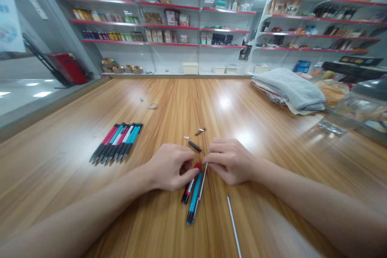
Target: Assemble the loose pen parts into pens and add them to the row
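Note:
My left hand (169,166) rests on the wooden table (90,193), fingers curled around the top end of a red pen (188,190). My right hand (230,160) faces it, fingertips pinching the upper end of a thin white refill (203,176). A teal pen (194,198) lies just below both hands, between the red pen and the refill. A second white refill (234,225) lies loose nearer to me. Small loose pen parts sit beyond the hands: a black piece (195,146), a metal clip (200,131) and a tiny white bit (186,138).
A row of several red and teal pens (116,142) lies to the left. A metal ring (152,106) and a small bit (141,99) sit farther back. Folded striped cloths (292,88) and a clear container (359,107) stand at right. Store shelves (169,28) line the back.

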Action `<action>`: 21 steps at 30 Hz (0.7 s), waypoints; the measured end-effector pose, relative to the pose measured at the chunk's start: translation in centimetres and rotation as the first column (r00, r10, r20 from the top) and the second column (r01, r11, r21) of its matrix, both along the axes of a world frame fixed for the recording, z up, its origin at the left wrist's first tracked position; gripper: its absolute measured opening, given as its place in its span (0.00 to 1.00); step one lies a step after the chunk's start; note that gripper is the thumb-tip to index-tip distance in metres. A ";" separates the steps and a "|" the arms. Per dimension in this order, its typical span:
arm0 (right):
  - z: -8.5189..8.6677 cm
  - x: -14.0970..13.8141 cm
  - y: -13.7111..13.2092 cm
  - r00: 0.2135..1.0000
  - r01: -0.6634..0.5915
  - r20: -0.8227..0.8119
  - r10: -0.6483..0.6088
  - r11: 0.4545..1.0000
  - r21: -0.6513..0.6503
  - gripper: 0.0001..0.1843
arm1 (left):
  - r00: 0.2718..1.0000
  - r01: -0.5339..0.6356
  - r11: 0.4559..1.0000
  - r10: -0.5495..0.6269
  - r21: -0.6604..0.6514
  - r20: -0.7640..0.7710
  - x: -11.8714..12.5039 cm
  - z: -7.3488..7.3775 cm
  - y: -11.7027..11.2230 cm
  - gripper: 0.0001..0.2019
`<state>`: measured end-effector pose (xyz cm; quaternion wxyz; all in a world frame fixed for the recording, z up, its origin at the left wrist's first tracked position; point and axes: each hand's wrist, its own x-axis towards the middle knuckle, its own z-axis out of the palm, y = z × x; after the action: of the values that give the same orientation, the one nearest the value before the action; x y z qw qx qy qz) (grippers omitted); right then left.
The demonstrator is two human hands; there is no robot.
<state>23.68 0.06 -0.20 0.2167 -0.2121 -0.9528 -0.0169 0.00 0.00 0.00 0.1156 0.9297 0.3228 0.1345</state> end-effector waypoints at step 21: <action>-1.3 -1.3 3.7 0.944 0.319 0.106 -0.313 0.947 -0.038 0.20 | 0.982 -0.166 0.982 0.172 -0.089 0.072 -0.4 -0.9 1.6 0.06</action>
<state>22.38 3.71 -1.48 0.1581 -0.3668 -0.9161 -0.0359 -0.36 1.61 -0.85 0.1546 0.8873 0.4011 0.1671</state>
